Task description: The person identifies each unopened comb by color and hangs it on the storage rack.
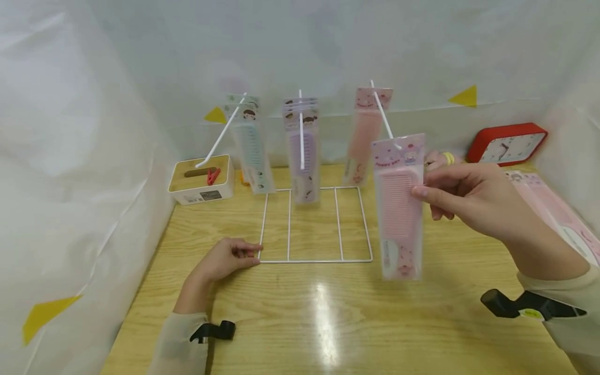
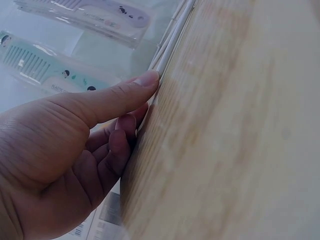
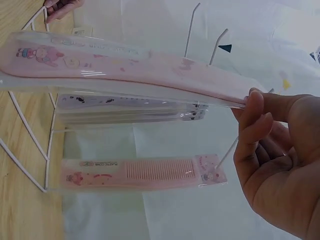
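Note:
My right hand [image 1: 478,203] pinches a pink comb in a clear packet [image 1: 400,208] by its right edge. The packet's top meets the tip of the rack's right prong [image 1: 383,112]; the tip shows at the hang hole. Near the front left corner of the white wire rack [image 1: 316,261], my left hand [image 1: 222,260] grips the base wire between thumb and fingers, as the left wrist view also shows. Another packed pink comb [image 3: 150,172] hangs further back on the right prong. Purple packed combs [image 1: 302,151] hang from the middle prong, and green packed combs [image 1: 253,146] from the left one.
A white tissue box with a wooden lid [image 1: 187,182] stands at the back left, a red clip [image 1: 213,176] on it. At the back right is a red clock [image 1: 508,144]. More pink packed combs [image 1: 553,208] lie at the right, partly behind my right arm.

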A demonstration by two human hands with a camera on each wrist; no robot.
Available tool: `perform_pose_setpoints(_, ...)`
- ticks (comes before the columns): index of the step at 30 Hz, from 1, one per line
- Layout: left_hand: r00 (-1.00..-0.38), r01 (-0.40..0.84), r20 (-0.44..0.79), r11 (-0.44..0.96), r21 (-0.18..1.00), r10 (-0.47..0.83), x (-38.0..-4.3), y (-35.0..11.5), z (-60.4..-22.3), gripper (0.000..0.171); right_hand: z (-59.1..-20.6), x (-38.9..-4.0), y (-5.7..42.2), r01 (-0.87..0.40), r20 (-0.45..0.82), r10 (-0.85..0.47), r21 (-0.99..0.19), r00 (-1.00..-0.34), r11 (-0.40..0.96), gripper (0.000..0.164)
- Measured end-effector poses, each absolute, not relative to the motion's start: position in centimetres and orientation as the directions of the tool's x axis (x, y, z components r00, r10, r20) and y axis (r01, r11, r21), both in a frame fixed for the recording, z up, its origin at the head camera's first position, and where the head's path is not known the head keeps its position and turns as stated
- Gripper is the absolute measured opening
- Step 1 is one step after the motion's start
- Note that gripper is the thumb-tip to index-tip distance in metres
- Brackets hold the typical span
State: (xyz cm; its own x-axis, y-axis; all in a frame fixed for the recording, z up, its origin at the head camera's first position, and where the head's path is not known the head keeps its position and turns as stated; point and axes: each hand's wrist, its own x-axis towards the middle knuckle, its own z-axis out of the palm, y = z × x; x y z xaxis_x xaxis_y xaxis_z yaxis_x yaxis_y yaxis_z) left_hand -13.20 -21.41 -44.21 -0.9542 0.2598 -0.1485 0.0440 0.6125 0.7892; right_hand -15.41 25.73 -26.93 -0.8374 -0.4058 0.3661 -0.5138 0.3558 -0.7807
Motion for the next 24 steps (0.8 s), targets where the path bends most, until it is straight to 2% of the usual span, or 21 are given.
perform_pose_setpoints(9, -0.956, 0.043, -0.149, 0.624, 0.78, 0.253, -13.2, -21.4, -44.1, 0.031, -27.6, -18.3, 25.3, -0.427, 0.267, -0.393, -0.806, -0.88, 0.409, 0.006)
perform_pose_setpoints(18, -0.959, 0.033, -0.156, 0.639, 0.768, 0.237, -13.1, -21.3, -44.1, 0.03, -27.6, -23.1, 24.5, -0.259, 0.11, -0.323, -0.846, -0.94, 0.467, 0.024)
perform_pose_setpoints(24, -0.957, 0.048, -0.148, 0.64, 0.767, 0.249, -13.1, -21.3, -44.0, 0.03, -27.3, -25.2, 24.6, -0.215, 0.063, -0.325, -0.863, -0.944, 0.458, 0.03)
